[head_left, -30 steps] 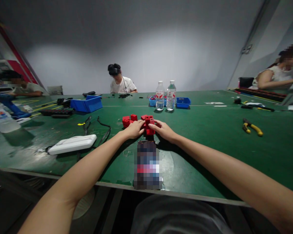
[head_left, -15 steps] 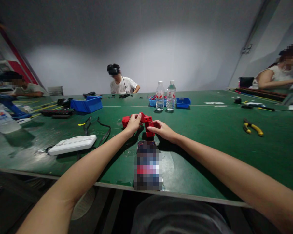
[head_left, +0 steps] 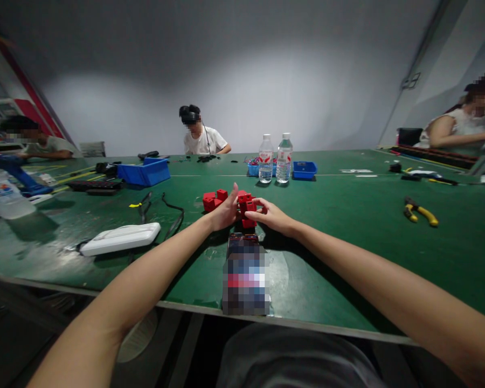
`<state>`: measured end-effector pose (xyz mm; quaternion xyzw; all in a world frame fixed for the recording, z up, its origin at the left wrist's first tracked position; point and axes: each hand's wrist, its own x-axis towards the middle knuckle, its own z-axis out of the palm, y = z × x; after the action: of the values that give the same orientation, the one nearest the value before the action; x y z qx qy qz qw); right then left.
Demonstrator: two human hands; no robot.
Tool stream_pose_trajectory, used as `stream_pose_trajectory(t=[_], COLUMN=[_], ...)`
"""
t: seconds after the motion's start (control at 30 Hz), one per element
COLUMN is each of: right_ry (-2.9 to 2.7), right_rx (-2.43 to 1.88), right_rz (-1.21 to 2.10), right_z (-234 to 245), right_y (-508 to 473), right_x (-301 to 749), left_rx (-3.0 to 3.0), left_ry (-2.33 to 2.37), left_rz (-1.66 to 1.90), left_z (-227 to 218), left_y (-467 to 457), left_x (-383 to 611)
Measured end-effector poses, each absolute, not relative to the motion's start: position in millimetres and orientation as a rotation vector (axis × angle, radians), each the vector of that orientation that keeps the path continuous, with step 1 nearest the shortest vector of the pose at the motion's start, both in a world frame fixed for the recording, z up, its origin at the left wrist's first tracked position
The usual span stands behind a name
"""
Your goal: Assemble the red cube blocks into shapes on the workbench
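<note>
A cluster of joined red blocks (head_left: 247, 208) stands on the green table (head_left: 347, 237), straight ahead at arm's length. My left hand (head_left: 224, 212) presses against its left side, fingers closed round it with one finger pointing up. My right hand (head_left: 270, 214) grips the cluster from the right, fingers curled on it. A separate group of red blocks (head_left: 213, 199) lies just left of my left hand, untouched.
A phone (head_left: 246, 275) lies near the table's front edge. A white flat device (head_left: 120, 238) with black cable sits left. Two water bottles (head_left: 275, 159), blue bins (head_left: 144, 172) and yellow-handled pliers (head_left: 420, 211) lie farther out. Other people sit at the far side, the left and the right.
My left hand went to the loose red blocks on the left, then came back against the cluster. My right hand stayed on the cluster throughout.
</note>
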<state>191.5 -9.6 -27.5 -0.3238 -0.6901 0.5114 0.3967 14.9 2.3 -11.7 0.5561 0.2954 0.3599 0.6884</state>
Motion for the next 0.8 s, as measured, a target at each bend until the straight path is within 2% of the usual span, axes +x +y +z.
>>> stream_pose_trajectory(t=[0.23, 0.43, 0.7, 0.8], right_ry=[-1.698, -1.583, -1.476, -1.493], right_rx=[-0.786, -0.868, -1.127, -1.135], right_rz=[1.255, 1.223, 0.878, 0.878], right_z=[-26, -26, -45, -46], right_y=[-12, -8, 10, 12], right_x=[188, 187, 192, 195], left_rx=[1.393, 1.430, 1.518, 1.547], left_ry=[0.927, 0.945, 0.992, 0.976], left_rz=[0.871, 0.859, 0.928, 0.945], left_z=[-6, -3, -12, -14], left_y=[5, 2, 9, 11], left_x=[18, 17, 17, 17])
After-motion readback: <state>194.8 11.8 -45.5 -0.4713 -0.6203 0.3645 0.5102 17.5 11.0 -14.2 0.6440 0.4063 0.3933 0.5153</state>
